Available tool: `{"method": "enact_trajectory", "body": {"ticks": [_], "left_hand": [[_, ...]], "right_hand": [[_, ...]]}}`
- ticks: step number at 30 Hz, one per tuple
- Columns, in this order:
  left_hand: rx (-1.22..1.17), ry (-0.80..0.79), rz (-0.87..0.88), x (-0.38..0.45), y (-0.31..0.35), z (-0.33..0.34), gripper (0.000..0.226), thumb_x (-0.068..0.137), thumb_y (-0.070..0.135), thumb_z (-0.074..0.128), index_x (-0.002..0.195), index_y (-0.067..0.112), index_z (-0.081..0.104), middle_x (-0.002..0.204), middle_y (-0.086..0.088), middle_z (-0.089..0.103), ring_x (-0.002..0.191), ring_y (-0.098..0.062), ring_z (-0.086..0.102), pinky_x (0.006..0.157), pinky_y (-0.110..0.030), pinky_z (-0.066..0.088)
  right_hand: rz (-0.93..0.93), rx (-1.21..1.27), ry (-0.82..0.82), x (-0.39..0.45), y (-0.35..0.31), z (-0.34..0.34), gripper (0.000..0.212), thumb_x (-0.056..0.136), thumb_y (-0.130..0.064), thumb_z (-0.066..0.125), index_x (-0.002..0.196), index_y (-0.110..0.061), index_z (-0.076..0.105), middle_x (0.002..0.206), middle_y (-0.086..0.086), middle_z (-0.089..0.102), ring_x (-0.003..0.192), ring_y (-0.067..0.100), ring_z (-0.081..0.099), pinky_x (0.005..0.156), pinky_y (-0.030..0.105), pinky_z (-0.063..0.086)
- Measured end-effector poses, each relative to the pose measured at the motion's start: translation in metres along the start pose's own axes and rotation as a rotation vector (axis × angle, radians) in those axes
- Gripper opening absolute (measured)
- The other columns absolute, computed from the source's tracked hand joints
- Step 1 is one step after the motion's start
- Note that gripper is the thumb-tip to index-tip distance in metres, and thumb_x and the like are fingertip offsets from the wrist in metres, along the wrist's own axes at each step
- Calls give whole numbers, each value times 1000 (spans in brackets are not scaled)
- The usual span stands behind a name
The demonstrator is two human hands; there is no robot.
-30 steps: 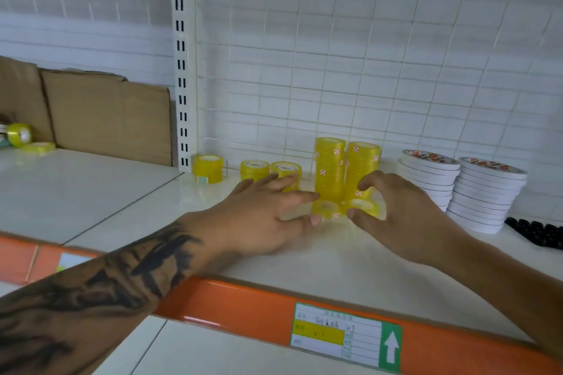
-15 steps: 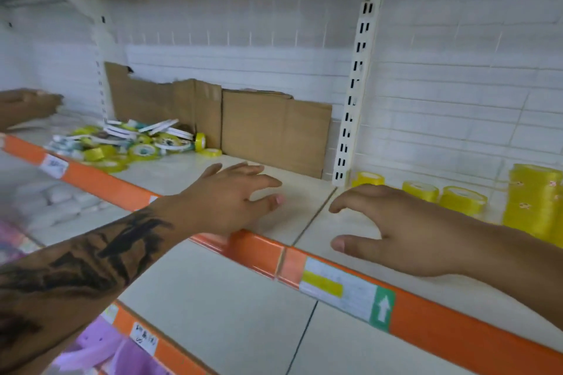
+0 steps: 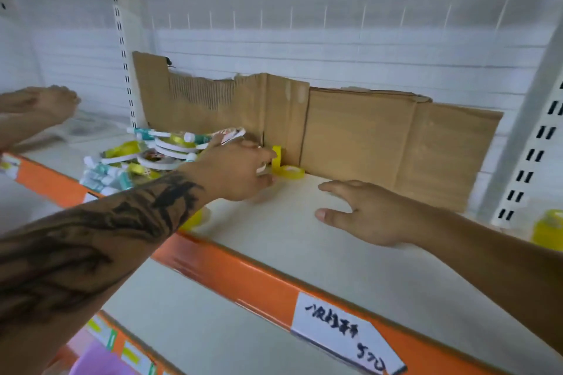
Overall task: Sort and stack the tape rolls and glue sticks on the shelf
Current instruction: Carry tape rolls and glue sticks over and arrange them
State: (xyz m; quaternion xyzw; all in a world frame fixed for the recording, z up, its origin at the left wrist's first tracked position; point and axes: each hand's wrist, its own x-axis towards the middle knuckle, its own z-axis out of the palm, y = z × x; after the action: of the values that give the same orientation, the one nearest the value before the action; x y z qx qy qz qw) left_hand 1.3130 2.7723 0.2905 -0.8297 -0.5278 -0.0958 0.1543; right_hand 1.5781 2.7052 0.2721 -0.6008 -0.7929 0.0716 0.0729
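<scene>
One view only: head-worn wide-angle camera, standing close in front of the shelf point(image 3: 350, 240), looking forward and down across its white board. Faces the back wall at a slant, so the orange front rail point(image 3: 243, 277) runs diagonally from left to lower right. Both forearms enter from the bottom corners. Cardboard sheet point(image 3: 380, 143) fills mid-frame, beyond the left hand point(image 3: 234, 170) and right hand point(image 3: 368, 216). Edges bowed and blurred. No second view to overlap.
</scene>
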Motion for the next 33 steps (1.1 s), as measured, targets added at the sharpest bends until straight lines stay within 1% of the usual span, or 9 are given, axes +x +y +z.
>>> {"method": "enact_trajectory", "body": {"ticks": [5, 8, 12, 15, 17, 19, 20, 28, 33], "left_hand": [[72, -5, 118, 45, -14, 18, 56, 98, 56, 39, 152, 49, 29, 155, 8, 42, 148, -25, 30, 118, -54, 20], [109, 34, 141, 58, -18, 30, 54, 93, 51, 42, 147, 48, 36, 150, 9, 47, 145, -22, 34, 117, -54, 20], [55, 115, 133, 61, -22, 35, 37, 90, 43, 54, 127, 39, 53, 134, 9, 60, 132, -18, 48, 115, -46, 26], [40, 176, 131, 60, -22, 39, 30, 90, 45, 57, 118, 38, 56, 122, 10, 65, 125, -18, 54, 112, -44, 30], [20, 195, 128, 63, -21, 40, 27, 89, 45, 59, 114, 37, 58, 113, 9, 67, 120, -21, 58, 111, -44, 31], [-6, 205, 132, 63, -19, 39, 26, 87, 45, 62, 111, 37, 60, 107, 7, 69, 116, -23, 60, 108, -43, 33], [-18, 222, 140, 63, -18, 40, 26, 87, 46, 63, 111, 37, 61, 106, 7, 70, 114, -23, 61, 107, -42, 33], [-308, 387, 165, 58, -11, 41, 28, 93, 56, 61, 108, 32, 59, 82, 6, 65, 89, -31, 65, 86, -37, 44], [-577, 313, 195, 53, 2, 38, 22, 89, 49, 69, 99, 33, 58, 70, 8, 59, 70, -24, 58, 67, -37, 51]], "right_hand": [[78, -14, -13, 58, -6, 11, 86, 83, -89, 32, 156, -47, 18, 164, -4, 29, 144, 21, 37, 116, 45, 34], [67, 20, 18, 88, -5, 15, 96, 71, -96, 27, 155, -50, 16, 164, -6, 31, 147, 22, 33, 118, 47, 32], [45, 40, 58, 105, -7, 22, 84, 73, -94, 25, 148, -57, 26, 161, -15, 34, 149, 21, 29, 120, 48, 27], [89, 81, 145, 102, -9, 26, 64, 80, -86, 39, 131, -47, 49, 144, -14, 52, 136, 22, 44, 113, 47, 34], [111, 121, 231, 102, -9, 26, 43, 87, -75, 50, 106, -36, 53, 115, -10, 63, 112, 22, 56, 95, 40, 44], [120, 142, 287, 100, -9, 27, 37, 92, -64, 55, 91, -27, 50, 87, -10, 60, 87, 20, 57, 71, 33, 39], [116, 145, 306, 100, -10, 27, 37, 93, -61, 57, 88, -25, 50, 81, -8, 58, 81, 19, 55, 67, 32, 36], [127, 133, 303, 64, 1, 6, 43, 74, -72, 68, 83, -32, 58, 90, -11, 61, 87, 15, 60, 81, 36, 53], [153, 150, 417, 0, 4, -25, 36, 73, -61, 81, 84, -30, 67, 76, -12, 60, 73, 5, 56, 63, 21, 43]]}}
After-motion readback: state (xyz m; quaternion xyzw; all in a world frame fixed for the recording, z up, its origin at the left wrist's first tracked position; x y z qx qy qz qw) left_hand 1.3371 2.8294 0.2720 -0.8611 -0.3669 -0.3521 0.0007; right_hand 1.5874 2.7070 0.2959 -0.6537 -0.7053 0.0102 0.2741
